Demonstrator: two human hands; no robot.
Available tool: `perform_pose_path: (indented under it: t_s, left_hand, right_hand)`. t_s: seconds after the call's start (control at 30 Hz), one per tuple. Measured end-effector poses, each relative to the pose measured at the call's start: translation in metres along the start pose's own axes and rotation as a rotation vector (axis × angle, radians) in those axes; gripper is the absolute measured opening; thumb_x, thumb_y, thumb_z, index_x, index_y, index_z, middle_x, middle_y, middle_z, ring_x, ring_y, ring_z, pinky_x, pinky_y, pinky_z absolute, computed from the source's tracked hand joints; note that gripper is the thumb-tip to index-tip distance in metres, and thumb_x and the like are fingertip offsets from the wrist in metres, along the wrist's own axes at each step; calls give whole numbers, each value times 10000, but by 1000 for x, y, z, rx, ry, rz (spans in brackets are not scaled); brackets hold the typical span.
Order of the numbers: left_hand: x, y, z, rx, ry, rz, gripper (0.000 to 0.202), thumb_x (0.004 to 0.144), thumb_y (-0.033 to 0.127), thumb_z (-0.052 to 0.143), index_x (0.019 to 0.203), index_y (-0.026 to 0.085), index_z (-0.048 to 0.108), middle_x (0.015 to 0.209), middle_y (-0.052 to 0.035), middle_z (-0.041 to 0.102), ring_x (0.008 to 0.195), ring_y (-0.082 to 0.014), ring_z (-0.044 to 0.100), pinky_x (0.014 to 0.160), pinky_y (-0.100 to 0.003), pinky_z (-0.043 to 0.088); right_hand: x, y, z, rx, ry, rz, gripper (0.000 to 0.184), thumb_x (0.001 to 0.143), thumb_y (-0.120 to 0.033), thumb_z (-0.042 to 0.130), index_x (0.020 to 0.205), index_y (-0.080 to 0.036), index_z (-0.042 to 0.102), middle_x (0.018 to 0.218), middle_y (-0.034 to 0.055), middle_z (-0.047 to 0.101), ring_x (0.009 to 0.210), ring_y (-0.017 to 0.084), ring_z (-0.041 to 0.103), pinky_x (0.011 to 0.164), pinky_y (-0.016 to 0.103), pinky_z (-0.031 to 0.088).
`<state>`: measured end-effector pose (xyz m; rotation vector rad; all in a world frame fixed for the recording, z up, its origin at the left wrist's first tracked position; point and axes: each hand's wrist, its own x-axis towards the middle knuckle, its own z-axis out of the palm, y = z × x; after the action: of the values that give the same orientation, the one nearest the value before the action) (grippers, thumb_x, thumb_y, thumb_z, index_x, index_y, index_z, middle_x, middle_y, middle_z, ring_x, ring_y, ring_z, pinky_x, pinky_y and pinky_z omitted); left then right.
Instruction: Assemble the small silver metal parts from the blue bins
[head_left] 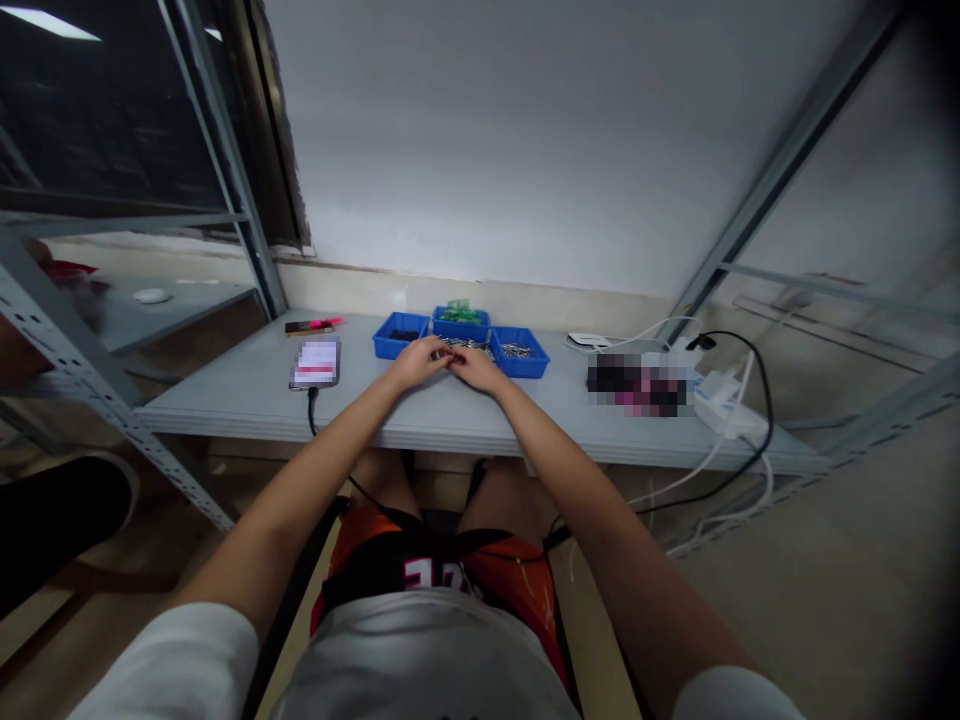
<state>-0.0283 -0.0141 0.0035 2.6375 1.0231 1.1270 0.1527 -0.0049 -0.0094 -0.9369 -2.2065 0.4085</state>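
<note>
My left hand and my right hand meet over the near side of the blue bins, fingertips drawn together and closed. Whatever small thing lies between them is too small to make out. Just behind the fingers, silvery metal pieces lie in a bin mostly hidden by my hands. To the left sits a blue bin with dark small parts. Another blue bin, on the right, contains shiny metal pieces. At the back, a blue bin holds green translucent pieces.
A phone with a black cable lies on the grey table at left, a pink-and-dark item behind it. At right are a blurred-out object, a white power strip and loose cables. Metal shelf posts flank both sides; a person's arm shows far left.
</note>
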Motion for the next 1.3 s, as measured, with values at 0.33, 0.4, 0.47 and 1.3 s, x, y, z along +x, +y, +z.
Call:
perform_pose_path:
  t_s: [0.33, 0.4, 0.47, 1.3]
  left_hand:
    - [1, 1, 0, 3, 18, 6, 210, 851, 265, 562, 975, 162, 697, 850, -51, 647, 762, -161, 569, 741, -290, 454]
    - [1, 1, 0, 11, 33, -10, 211, 856, 281, 554, 959, 163, 696, 853, -53, 643, 754, -159, 568, 736, -291, 455]
    - [1, 2, 0, 18, 52, -37, 221, 858, 305, 549, 935, 155, 693, 860, -59, 640, 744, -159, 569, 726, -291, 457]
    - [0, -5, 2, 31, 32, -115, 224, 820, 291, 529, 894, 137, 674, 850, -69, 647, 724, -166, 562, 699, -286, 450]
  right_hand:
    - [0, -5, -1, 47, 8, 8, 340, 824, -153, 528, 1138, -115, 651, 962, 79, 682, 832, 166, 590, 824, 312, 445]
    - [0, -5, -1, 40, 20, 28, 289, 831, -187, 531, 1076, -117, 667, 910, 68, 675, 796, 161, 579, 799, 312, 448]
    - [0, -6, -2, 35, 42, 47, 229, 834, -228, 544, 987, -122, 678, 865, 58, 667, 769, 155, 569, 776, 304, 448]
    - [1, -16, -13, 114, 261, 11, 159, 826, -311, 538, 831, -175, 618, 847, 33, 670, 767, 150, 574, 764, 280, 440]
